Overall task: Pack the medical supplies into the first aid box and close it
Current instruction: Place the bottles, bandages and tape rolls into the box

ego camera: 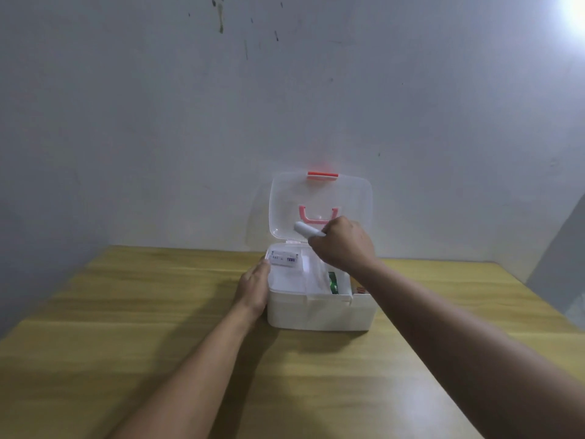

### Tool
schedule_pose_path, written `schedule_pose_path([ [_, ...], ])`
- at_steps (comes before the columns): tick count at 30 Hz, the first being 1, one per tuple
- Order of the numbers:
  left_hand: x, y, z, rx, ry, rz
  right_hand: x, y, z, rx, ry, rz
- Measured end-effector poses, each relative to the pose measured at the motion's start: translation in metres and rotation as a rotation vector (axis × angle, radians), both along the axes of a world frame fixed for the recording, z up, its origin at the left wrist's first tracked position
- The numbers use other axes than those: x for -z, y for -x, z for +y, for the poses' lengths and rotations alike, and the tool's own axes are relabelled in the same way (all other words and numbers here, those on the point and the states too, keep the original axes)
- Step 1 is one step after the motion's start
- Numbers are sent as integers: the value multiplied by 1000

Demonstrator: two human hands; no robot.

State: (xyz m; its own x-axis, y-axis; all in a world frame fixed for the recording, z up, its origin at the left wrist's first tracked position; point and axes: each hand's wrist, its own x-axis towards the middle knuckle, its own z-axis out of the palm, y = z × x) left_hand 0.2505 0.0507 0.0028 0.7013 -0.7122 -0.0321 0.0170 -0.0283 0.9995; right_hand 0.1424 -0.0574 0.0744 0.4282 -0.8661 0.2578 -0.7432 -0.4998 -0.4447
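Fingers of right hand (343, 243) clutch white tube (306, 229) above open first aid box (318, 312).

translucent glossy plastic lid (319, 198), white plastic box (316, 313), smooth yellowish wood-grain table (126, 312), matt wall (158, 106).

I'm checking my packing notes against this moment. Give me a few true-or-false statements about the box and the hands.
1. The lid is open. True.
2. The right hand is empty. False: it grips a white tube above the box.
3. The left hand rests against the box's left side. True.
4. The box sits on the floor. False: it is on a wooden table.
5. A small white packet lies inside the box. True.
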Motion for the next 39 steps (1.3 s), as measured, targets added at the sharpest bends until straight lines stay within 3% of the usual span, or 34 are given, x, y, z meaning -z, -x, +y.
schedule_pose_path([
  [4,1,2,-3,-14,-17,-17,-1,14,12,5,-69,76],
  [10,2,1,-3,1,-39,-50,15,9,26,-81,58,223],
  [16,4,-6,0,93,-48,11,2,32,5,-38,-101,18],
  [21,11,-2,2,159,20,36,-23,106,-38,104,-123,-86],
  [23,18,-2,5,208,56,70,-22,140,-47,154,-238,15],
  [27,30,3,8,215,108,81,6,180,-54,205,-426,433],
  [31,31,7,8,201,165,80,42,191,-58,144,-378,553],
  [35,28,9,13,218,198,83,61,193,-60,115,-123,550],
  [39,30,8,11,227,219,95,60,196,-67,98,-133,405],
])
